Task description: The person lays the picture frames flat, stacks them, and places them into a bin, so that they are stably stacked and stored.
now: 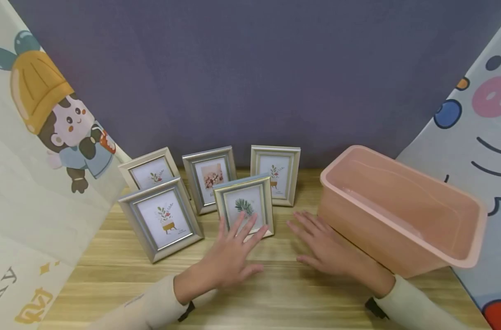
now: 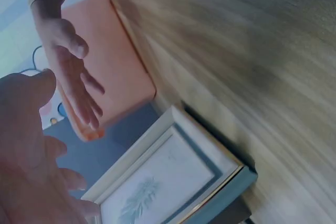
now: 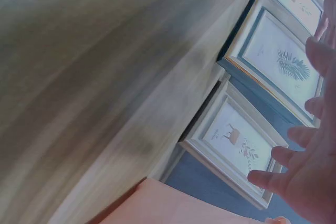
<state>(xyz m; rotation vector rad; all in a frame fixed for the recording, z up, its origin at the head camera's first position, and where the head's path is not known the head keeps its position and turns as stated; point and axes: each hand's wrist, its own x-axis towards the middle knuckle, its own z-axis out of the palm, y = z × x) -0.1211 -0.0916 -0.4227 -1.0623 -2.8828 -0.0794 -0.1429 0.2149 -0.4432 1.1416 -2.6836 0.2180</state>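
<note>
Several picture frames stand upright on a wooden table in the head view. A frame with a green leaf picture [image 1: 243, 195] is nearest my left hand [image 1: 227, 261], whose straight, spread fingers overlap its lower part; whether they touch cannot be told. Empty too is my right hand [image 1: 324, 250], its fingers extended beside a pink plastic bin [image 1: 370, 222]. At the front left is a silver frame with a potted-plant picture [image 1: 164, 220]. Behind stand a plant-picture frame [image 1: 149, 172], a frame with a pink flower photo [image 1: 211, 176] and another plant-picture frame [image 1: 275, 169].
The open-topped bin takes up the table's right side, with no contents visible in it. A dark blue-grey backdrop [image 1: 242, 82] rises behind the frames. Cartoon-printed sheets flank the table [image 1: 275, 293] on the left [image 1: 19, 160] and right [image 1: 473, 151].
</note>
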